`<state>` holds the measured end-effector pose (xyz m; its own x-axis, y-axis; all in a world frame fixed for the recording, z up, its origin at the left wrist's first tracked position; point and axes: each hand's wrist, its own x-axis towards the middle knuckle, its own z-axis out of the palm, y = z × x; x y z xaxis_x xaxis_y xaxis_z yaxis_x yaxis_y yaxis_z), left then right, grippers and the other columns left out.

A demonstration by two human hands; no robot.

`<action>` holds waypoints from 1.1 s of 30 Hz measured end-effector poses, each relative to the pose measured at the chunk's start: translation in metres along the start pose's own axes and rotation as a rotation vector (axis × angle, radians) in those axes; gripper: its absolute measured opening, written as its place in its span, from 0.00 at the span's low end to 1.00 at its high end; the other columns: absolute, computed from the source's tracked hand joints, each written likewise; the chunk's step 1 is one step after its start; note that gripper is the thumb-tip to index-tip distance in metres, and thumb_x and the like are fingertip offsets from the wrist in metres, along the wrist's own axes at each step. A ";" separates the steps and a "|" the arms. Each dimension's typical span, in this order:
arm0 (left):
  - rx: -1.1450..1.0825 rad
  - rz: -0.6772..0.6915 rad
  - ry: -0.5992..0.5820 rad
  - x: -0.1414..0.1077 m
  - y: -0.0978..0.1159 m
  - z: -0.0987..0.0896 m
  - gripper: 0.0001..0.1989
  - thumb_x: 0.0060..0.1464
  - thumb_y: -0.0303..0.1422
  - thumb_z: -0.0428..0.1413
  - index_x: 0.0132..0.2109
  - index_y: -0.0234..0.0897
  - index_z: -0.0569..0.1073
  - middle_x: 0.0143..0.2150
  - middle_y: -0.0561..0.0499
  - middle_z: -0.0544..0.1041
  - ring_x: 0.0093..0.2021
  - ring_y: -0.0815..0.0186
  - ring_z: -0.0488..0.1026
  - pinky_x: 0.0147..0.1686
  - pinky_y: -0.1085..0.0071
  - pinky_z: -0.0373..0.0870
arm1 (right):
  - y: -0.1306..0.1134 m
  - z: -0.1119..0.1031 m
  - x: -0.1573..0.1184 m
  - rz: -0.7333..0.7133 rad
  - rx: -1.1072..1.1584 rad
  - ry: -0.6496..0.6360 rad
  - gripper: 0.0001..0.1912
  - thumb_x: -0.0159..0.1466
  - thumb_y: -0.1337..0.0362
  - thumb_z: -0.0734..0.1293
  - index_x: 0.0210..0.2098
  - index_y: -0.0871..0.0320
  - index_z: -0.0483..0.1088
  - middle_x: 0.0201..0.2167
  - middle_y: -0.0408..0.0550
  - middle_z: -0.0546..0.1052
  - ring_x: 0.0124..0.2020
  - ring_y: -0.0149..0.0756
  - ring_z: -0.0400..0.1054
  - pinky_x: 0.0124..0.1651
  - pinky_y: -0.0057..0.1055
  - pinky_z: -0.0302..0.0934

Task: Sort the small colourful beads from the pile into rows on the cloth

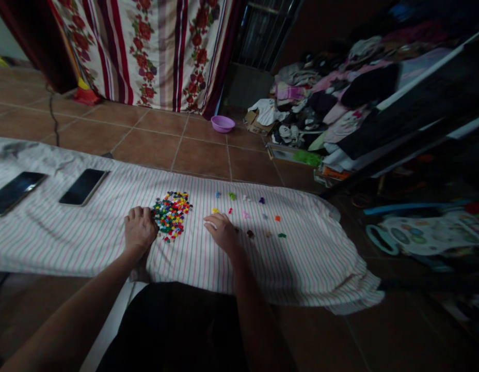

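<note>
A pile of small multicoloured plastic pieces, perhaps beads or tiny bricks, lies on a striped cloth. My left hand rests on the cloth against the pile's left edge, its fingers bent a little and apart. To the right of the pile, my right hand hovers low with fingers parted and nothing visible between them. Just beyond its fingertips sit yellow pieces. Small groups sorted by colour form rows there, among them light green, purple, orange and dark green pieces. My right hand partly hides the nearest row.
Two phones, a dark one and another, lie on the cloth at the left. Beyond it, a purple basin stands on the tiled floor near a floral curtain. Heaped clothes fill the right background.
</note>
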<state>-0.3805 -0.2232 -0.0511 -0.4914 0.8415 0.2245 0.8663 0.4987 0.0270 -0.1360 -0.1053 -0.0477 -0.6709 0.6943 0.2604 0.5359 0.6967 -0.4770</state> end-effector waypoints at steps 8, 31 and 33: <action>0.003 0.011 0.026 0.000 0.000 0.002 0.14 0.60 0.33 0.42 0.44 0.32 0.70 0.43 0.38 0.69 0.46 0.51 0.63 0.41 0.59 0.57 | -0.023 0.027 0.024 0.068 -0.075 -0.002 0.15 0.67 0.67 0.61 0.51 0.56 0.74 0.44 0.51 0.77 0.48 0.41 0.65 0.53 0.37 0.59; 0.029 0.029 0.044 0.000 -0.002 0.005 0.14 0.60 0.34 0.42 0.44 0.33 0.69 0.43 0.39 0.69 0.46 0.51 0.63 0.40 0.60 0.57 | -0.048 0.047 0.052 0.245 -0.192 0.001 0.09 0.67 0.65 0.64 0.46 0.55 0.72 0.42 0.49 0.75 0.47 0.40 0.64 0.53 0.35 0.56; 0.026 0.028 0.043 0.000 -0.002 0.005 0.14 0.60 0.34 0.42 0.44 0.33 0.69 0.43 0.38 0.69 0.46 0.51 0.63 0.41 0.59 0.57 | -0.048 0.048 0.054 0.240 -0.187 -0.003 0.08 0.67 0.66 0.64 0.46 0.55 0.72 0.42 0.49 0.75 0.47 0.41 0.64 0.53 0.36 0.56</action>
<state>-0.3823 -0.2232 -0.0556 -0.4618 0.8460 0.2665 0.8770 0.4804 -0.0054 -0.2223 -0.1100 -0.0514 -0.5151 0.8427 0.1568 0.7642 0.5343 -0.3612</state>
